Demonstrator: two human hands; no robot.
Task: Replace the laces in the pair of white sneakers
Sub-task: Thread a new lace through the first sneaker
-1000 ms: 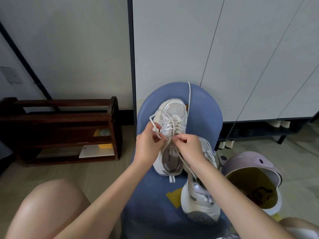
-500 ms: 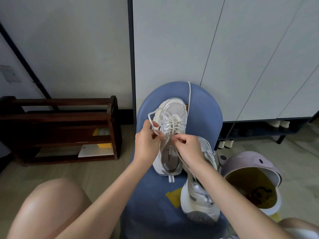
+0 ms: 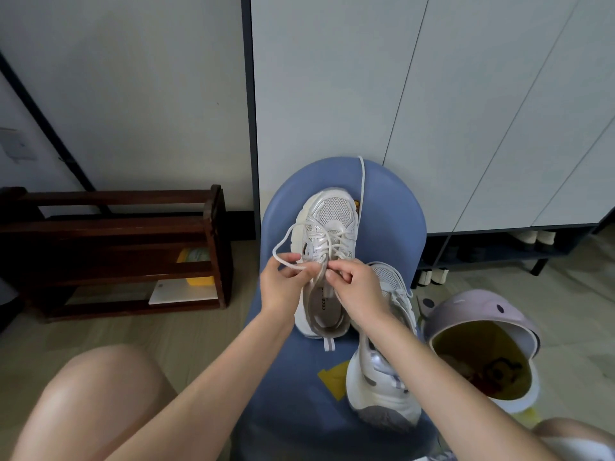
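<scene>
1. Sneakers on the blue stool point(image 3: 392, 207) at frame centre: upper sneaker point(image 3: 327, 254) toe-up towards the top of the frame, lower sneaker point(image 3: 382, 371) on its side at lower right, partly under the right forearm.
2. Left hand point(image 3: 283, 287) pinching the lace point(image 3: 283, 247) where its loop bows out to the left of the upper sneaker; fingers curled round it.
3. Right hand point(image 3: 356, 291) pinching the other run of the lace just above the tongue; fingertips nearly touching those of the left hand.
4. Judged step: tying off or snugging the lace at the top eyelets. Pull both ends evenly, outward and slightly towards the heel, so the crossings tighten row by row.
5. Keep the loop flat, not twisted; check that the two ends match in length before knotting.
6. Steady the upper sneaker with the heel of one palm so it does not slide on the stool.
7. Second lace point(image 3: 362, 181) trailing over the stool's top edge; keep clear of the knot.
8. Pink bin point(image 3: 479, 314) at lower right, wooden rack point(image 3: 109, 224) at left: not involved.
</scene>
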